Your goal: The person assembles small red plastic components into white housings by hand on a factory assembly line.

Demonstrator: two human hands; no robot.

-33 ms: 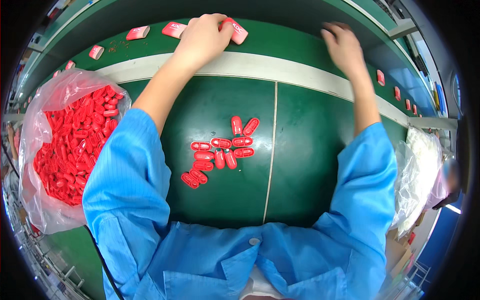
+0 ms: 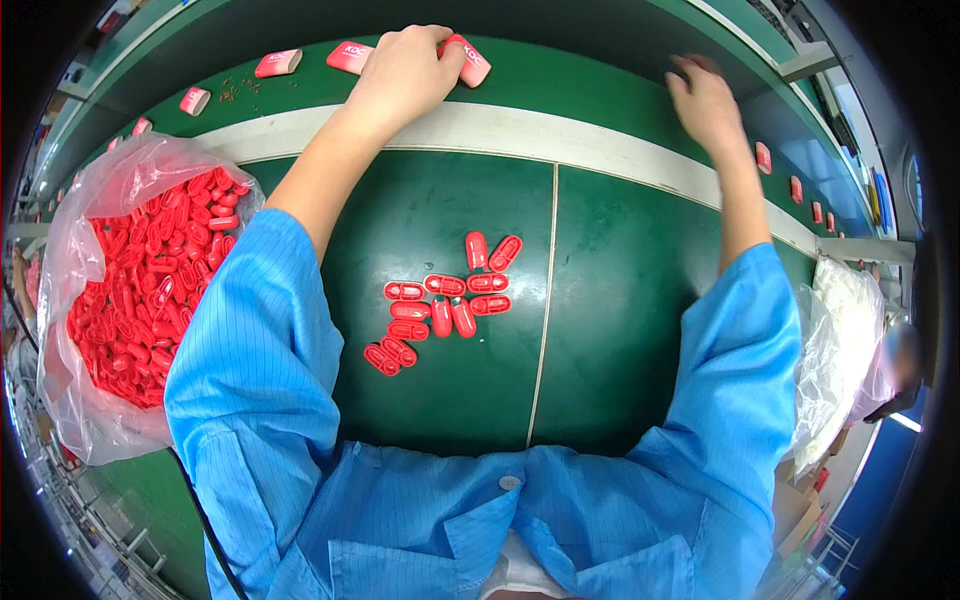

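Note:
My left hand reaches over the far green belt, its thumb and fingers closed on a red-and-pink flat plastic case. A similar case lies just left of that hand. My right hand hovers over the belt farther right, somewhat blurred, with thumb and fingers apart and nothing visible between them. Nearer me, on the green tabletop, lie several small oval red plastic caps, some hollow side up and some domed side up.
At the left stands a clear plastic bag full of red caps. More cases sit spaced along the belt on both sides. A pale rail divides belt from tabletop. White plastic bags are at the right edge.
My right hand has moved a little to the right along the belt. The left hand stays on the same case, nearly still.

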